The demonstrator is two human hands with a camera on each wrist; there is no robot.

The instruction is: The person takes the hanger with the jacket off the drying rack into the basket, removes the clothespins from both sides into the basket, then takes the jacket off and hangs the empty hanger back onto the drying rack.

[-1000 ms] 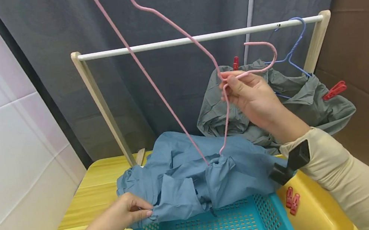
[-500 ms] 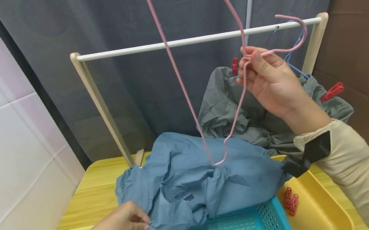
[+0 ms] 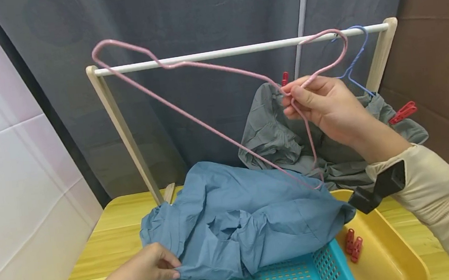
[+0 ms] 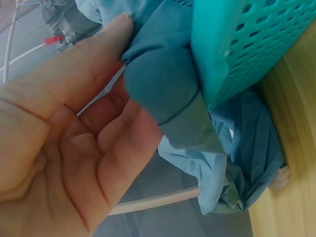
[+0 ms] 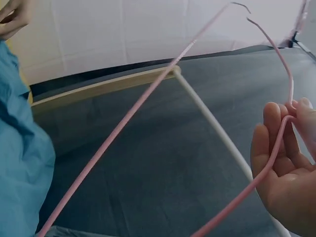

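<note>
My right hand [image 3: 323, 106] pinches a pink wire clothes hanger [image 3: 202, 123] at the neck below its hook. The hanger tilts, one end raised to the left, the other low over a blue garment [image 3: 254, 191]. That garment lies rumpled across the blue-green basket [image 3: 342, 264], with a collar-like opening facing up. At its near left edge, my left hand [image 3: 145, 269] pinches the cloth between thumb and fingers. In the left wrist view the pinched cloth [image 4: 163, 84] bulges beside the basket wall. From the right wrist, the thumb and fingers close on the pink wire [image 5: 284, 126].
Behind stands a rack with a white rail [image 3: 215, 54]. A blue hanger [image 3: 354, 64] hangs at its right end, with a grey garment [image 3: 264, 131] and red clothespins [image 3: 403, 112] on it. More red clothespins [image 3: 356, 249] lie in a yellow tray [image 3: 388, 250].
The hanger has come out of the garment's opening and swung, its long end now lower and to the left. My left hand keeps its pinch on the cloth, nearly in place.
</note>
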